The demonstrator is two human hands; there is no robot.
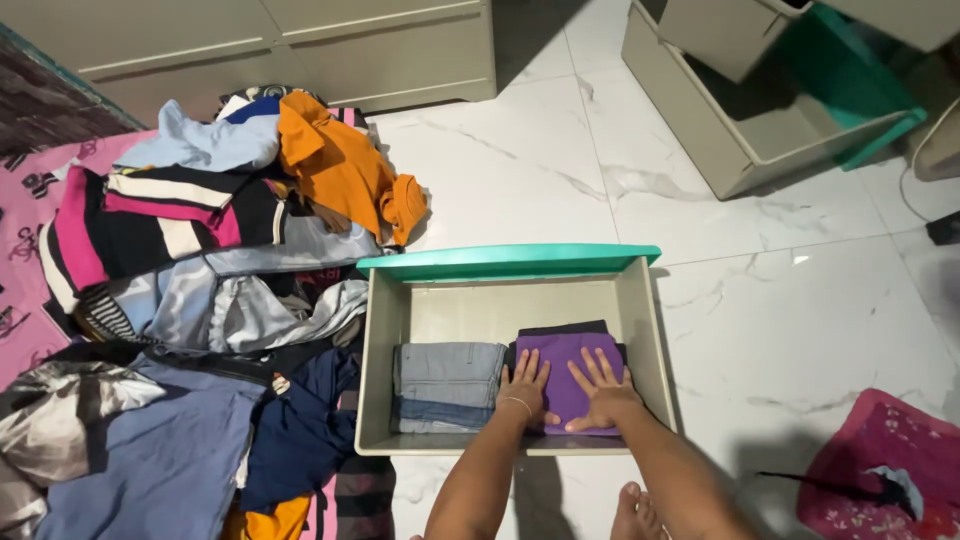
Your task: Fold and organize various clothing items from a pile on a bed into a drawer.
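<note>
Inside a beige drawer [640, 330] on the marble floor [780, 300], a folded purple garment [570, 365] lies under both flat, open palms, the left hand [523, 388] and right hand [603, 392] gripping nothing. Folded jeans [447, 385] sit beside it; a heap of unfolded clothes [200, 300] remains alongside.

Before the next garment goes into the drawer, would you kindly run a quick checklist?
1. Both hands flat on the purple folded garment: left hand, right hand. Ok.
2. Purple garment sits inside the drawer: ok.
3. Folded denim stack tidy beside it: ok.
4. Free space behind the stacks: ok.
5. Clothes pile folded: not ok.
6. Depth under the purple garment: cannot tell.
</note>
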